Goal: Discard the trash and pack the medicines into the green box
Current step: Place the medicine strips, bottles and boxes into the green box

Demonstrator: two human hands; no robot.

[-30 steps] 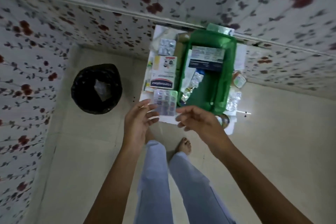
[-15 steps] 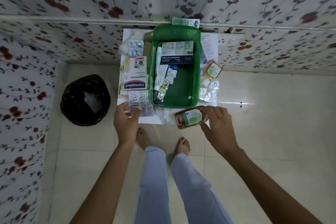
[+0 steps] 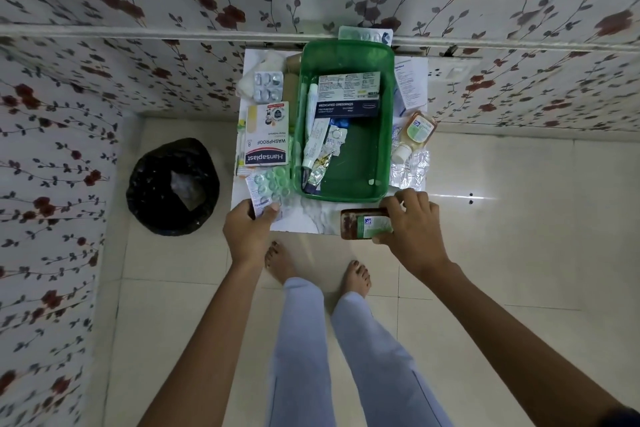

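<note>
A green box (image 3: 382,135) stands on a small white table (image 3: 311,218) against the wall; a dressings carton (image 3: 348,94), a tube and foil strips lie inside it. My left hand (image 3: 247,232) pinches the near end of a green blister strip (image 3: 272,185) at the table's front left. My right hand (image 3: 412,227) grips a brown bottle with a green label (image 3: 363,224), lying sideways at the table's front right edge. A Hansaplast carton (image 3: 266,137) and a silver blister pack (image 3: 267,85) lie left of the box.
A black-lined trash bin (image 3: 173,185) stands on the floor left of the table. Right of the box lie a pale bottle (image 3: 415,133), foil strips (image 3: 410,170) and a leaflet (image 3: 407,83). Flowered walls close the back and left; my bare feet stand beneath the table's front edge.
My right hand went from empty to closing on the brown bottle at the table's front right. My left hand settled onto the blister strip's near end.
</note>
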